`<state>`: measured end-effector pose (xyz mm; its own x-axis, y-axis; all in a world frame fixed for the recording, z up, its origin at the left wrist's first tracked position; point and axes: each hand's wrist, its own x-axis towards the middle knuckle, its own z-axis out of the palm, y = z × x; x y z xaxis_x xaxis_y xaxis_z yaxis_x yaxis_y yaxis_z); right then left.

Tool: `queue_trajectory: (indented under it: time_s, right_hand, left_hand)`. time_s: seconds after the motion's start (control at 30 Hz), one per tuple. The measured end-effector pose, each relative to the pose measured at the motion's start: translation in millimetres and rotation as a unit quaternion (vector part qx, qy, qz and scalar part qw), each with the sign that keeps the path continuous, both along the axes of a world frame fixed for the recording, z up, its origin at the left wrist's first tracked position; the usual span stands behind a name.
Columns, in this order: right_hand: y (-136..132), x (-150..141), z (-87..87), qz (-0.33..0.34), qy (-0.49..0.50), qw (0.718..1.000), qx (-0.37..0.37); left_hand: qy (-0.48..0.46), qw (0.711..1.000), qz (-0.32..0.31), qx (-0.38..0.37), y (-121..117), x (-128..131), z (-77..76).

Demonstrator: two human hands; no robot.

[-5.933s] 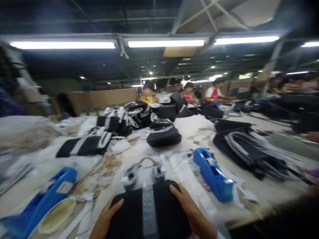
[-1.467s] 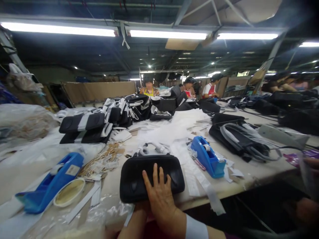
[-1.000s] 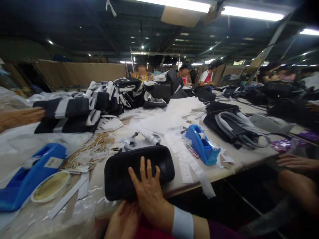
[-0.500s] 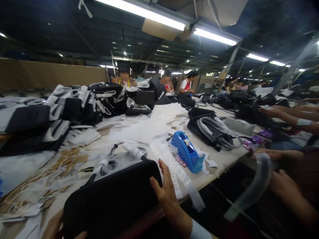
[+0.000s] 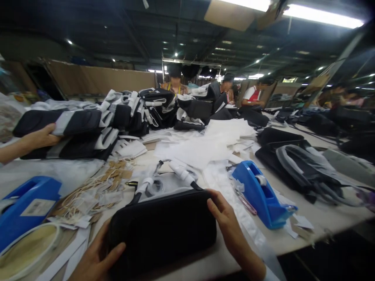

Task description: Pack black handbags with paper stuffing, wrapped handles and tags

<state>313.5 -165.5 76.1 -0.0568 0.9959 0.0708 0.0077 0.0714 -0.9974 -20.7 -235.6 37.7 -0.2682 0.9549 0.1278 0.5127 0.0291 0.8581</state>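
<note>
A black bag (image 5: 162,230) lies on the table edge in front of me, its wrapped grey strap (image 5: 164,179) trailing behind it. My left hand (image 5: 96,259) grips the bag's near left corner, thumb on top. My right hand (image 5: 227,220) clasps its right end, fingers curled over the edge. Both hands hold the bag flat.
A blue tape dispenser (image 5: 262,195) sits right of the bag, another (image 5: 25,205) at the left with a tape roll (image 5: 26,249). Paper tags (image 5: 96,187), white sheets (image 5: 202,146) and stacked black-and-grey bags (image 5: 88,128) lie beyond. Another person's hand (image 5: 39,136) touches a stacked bag. Workers sit at the far end.
My view swung back left and down. My left hand came up onto the bag's left corner, and my right hand shifted from the top of the bag to its right end.
</note>
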Motion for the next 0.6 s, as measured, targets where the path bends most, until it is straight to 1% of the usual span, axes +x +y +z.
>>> queue_trajectory:
  time_s: [0.07, 0.17, 0.23, 0.3, 0.37, 0.47, 0.53, 0.6]
  right_hand:
    - [3.6, 5.0, 10.4, 0.006, 0.003, 1.000, -0.006]
    - [11.5, 8.7, 21.2, 0.030, 0.014, 0.999, -0.037]
    - [19.4, 9.7, 21.9, 0.040, 0.040, 0.996, -0.069]
    - [28.5, 11.1, 18.5, 0.050, 0.070, 0.991, -0.103]
    - [37.3, 12.9, 14.4, 0.077, 0.095, 0.984, -0.132]
    - [47.4, 15.1, 12.8, 0.144, 0.120, 0.970, -0.156]
    - [52.3, 15.3, 14.7, 0.176, 0.122, 0.961, -0.175]
    - [56.7, 14.7, 16.7, 0.189, 0.103, 0.957, -0.194]
  left_hand:
    - [-0.003, 0.999, -0.031, -0.013, 1.7, -2.1, 11.8]
    - [-0.003, 0.999, -0.042, -0.033, 8.1, -3.5, 29.8]
    - [-0.001, 0.998, -0.043, -0.039, 13.7, -3.4, 40.2]
    - [0.001, 0.998, -0.042, -0.039, 18.8, -3.3, 48.7]
    - [0.004, 0.998, -0.040, -0.048, 22.7, -4.1, 54.8]
    - [0.001, 0.996, -0.037, -0.077, 26.6, -6.4, 59.7]
    - [-0.008, 0.995, -0.034, -0.093, 28.8, -7.3, 61.1]
    - [-0.020, 0.994, -0.030, -0.102, 31.0, -7.0, 62.3]
